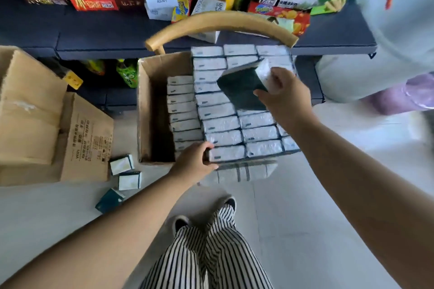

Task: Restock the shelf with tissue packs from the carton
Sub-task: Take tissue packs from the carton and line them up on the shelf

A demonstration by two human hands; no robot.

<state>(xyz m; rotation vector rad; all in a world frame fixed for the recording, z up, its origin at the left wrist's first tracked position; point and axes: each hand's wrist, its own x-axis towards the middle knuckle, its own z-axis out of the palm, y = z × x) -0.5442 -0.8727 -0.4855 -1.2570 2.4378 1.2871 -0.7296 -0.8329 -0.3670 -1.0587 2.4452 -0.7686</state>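
Right hand's got a tissue pack, left one's on the stack

From my end the right hand (pixel 280 91) is pinching a dark green tissue pack (pixel 244 88), tilted, just above the rows of packs (pixel 225 122) in the open carton (pixel 152 105). Left hand (pixel 195 163) has fingers curled on the near-left corner pack, I think, though it's a bit blurry. Three loose packs (pixel 122 164) lie on the floor beside another box (pixel 87 138).
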